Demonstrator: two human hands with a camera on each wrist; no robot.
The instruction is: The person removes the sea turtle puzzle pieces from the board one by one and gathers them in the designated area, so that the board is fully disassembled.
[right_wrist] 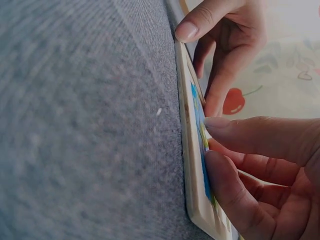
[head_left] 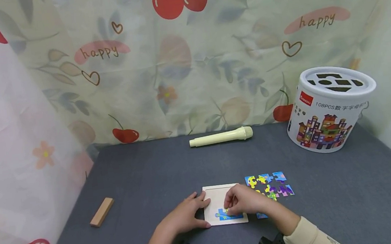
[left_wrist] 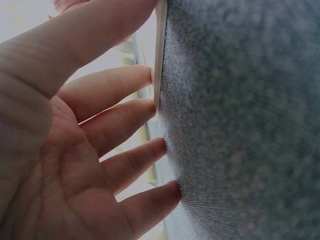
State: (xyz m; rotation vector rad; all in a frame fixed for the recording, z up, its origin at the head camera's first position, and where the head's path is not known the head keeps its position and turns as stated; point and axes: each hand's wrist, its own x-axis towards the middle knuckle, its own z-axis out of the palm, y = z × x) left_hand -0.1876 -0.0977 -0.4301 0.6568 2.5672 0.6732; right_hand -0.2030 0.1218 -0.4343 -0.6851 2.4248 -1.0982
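Observation:
A pale wooden puzzle tray (head_left: 212, 195) lies flat on the dark table, with blue jigsaw pieces (head_left: 221, 216) along its lower edge. My left hand (head_left: 183, 216) rests at the tray's left side, fingers spread, thumb at the near corner and fingertips right at the rim. Over the tray's lower right my right hand (head_left: 244, 200) pinches a small puzzle piece (right_wrist: 204, 142) between thumb and forefinger, down against the other pieces. The fingers hide most of that piece. Just right of the tray lie several loose colourful pieces (head_left: 279, 176), partly behind the right hand.
A cream toy microphone (head_left: 219, 137) lies at the table's back edge. The white block bucket (head_left: 326, 110) with a slotted lid stands at the back right. Off to the left is a wooden block (head_left: 102, 212). Patterned cloth (head_left: 190, 78) encloses the back and sides.

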